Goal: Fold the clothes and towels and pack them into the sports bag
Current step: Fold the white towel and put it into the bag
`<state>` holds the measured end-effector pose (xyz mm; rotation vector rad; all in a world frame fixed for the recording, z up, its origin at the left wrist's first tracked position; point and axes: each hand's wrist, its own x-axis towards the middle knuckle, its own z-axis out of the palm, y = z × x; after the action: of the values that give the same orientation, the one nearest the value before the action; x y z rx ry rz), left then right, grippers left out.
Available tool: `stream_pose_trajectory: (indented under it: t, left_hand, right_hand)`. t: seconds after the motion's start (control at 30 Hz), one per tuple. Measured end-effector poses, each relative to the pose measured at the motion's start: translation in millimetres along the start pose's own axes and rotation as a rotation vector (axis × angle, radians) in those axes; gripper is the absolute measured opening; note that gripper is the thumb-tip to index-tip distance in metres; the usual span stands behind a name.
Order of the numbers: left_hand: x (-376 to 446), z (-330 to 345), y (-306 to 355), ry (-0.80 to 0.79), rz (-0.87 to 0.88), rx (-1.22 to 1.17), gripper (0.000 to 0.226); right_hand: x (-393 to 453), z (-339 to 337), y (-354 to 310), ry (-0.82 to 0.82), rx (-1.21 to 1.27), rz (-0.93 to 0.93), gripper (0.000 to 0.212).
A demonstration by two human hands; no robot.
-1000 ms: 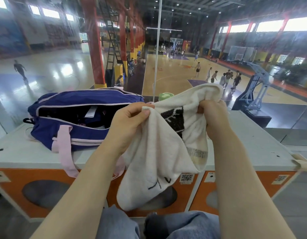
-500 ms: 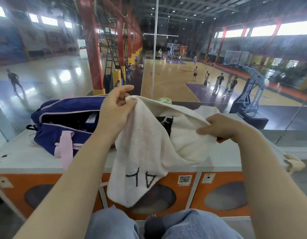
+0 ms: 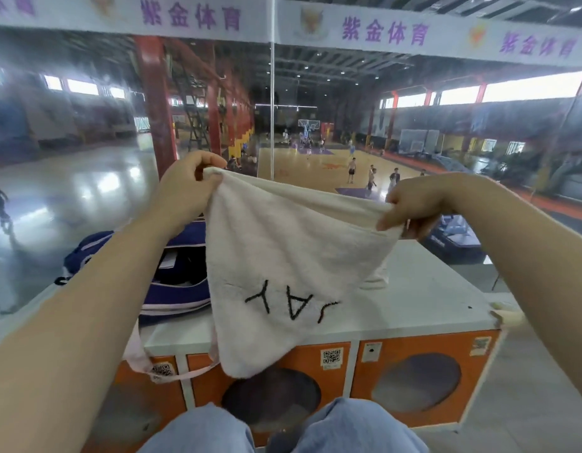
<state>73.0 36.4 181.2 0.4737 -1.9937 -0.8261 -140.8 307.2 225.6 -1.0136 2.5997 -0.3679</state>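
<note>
Step in hand: spreading 1 white towel (image 3: pixel 283 256) flat in the air before the first fold. Judgement only; no crease is set yet.

Left hand (image 3: pixel 188 188): grip pinched on the towel's upper left corner, thumb and fingertips pressed together over the hem. Right hand (image 3: pixel 410 204): grip pinched on the upper right edge, fingers curled round a bunched bit of cloth. The top hem runs fairly taut between the 2 grips, sloping down toward the right.

Towel hangs below and between both hands, tapering to 1 low corner that drops past the tabletop's (image 3: pixel 430 289) near edge, in front of the orange cabinet front (image 3: pixel 413 348). Black stitched letters show upside-down on the lower part. Right side looks gathered, not fully opened.

Sports bag (image 3: pixel 181 282): blue, pale pink straps, on the left part of the tabletop, unzipped, dark contents inside not identifiable. It sits below the left hand, partly behind the towel's left edge.

Next move, as judged: work the right grip out to the true corner, then bring the 2 corners together to halve the towel. Risk: an uneven fold if the bunching stays.
</note>
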Motion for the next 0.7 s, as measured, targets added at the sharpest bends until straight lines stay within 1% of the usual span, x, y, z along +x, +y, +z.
stream_pose_trajectory:
  t: [0.1,0.2,0.23,0.27,0.33,0.37,0.43,0.5,0.57,0.63,0.7]
  left_hand:
    - [-3.4,-7.8,8.4,0.034,-0.018,0.000,0.017]
    - [-3.5,-15.6,15.1,0.020,-0.036,0.034,0.018]
    - [-3.2,-17.9,16.9,0.012,-0.040,0.051,0.018]
    - [-3.0,-19.9,18.7,-0.003,-0.037,0.075,0.017]
    - [-0.7,-22.9,22.2,-0.037,-0.009,0.147,0.016]
    - [0.7,-24.4,24.4,-0.048,0.005,0.181,0.016]
    - [4.7,-29.1,30.2,-0.078,0.021,0.244,0.017]
    - [9.9,-34.9,37.9,-0.124,0.050,0.344,0.020]
    - [14.7,-39.3,46.5,-0.146,0.071,0.420,0.022]
    - [19.7,-41.6,52.8,-0.137,0.068,0.422,0.022]
    - [24.0,-42.8,54.7,-0.158,0.024,0.324,0.018]
  right_hand:
    - [-16.2,-14.0,-4.4,-0.049,0.098,-0.074,0.025]
    - [-26.3,-19.0,-1.2,-0.180,0.159,-0.157,0.035]
    - [-26.6,-17.8,0.2,-0.221,0.134,-0.155,0.036]
    - [-26.9,-16.4,0.8,-0.235,0.073,-0.135,0.033]
    - [-25.6,-18.7,1.3,-0.212,-0.063,-0.074,0.023]
    - [-26.6,-22.6,0.8,-0.199,-0.088,-0.035,0.016]
    - [-33.4,-33.1,-1.3,-0.145,-0.071,0.037,0.007]
    - [-40.7,-45.1,-2.6,-0.031,0.041,0.073,0.016]
    - [-44.8,-56.6,-4.4,0.115,0.205,0.063,0.022]
    - [-46.5,-66.2,-6.0,0.280,0.291,0.030,0.023]
    - [-48.7,-72.3,-7.1,0.364,0.431,-0.013,0.016]
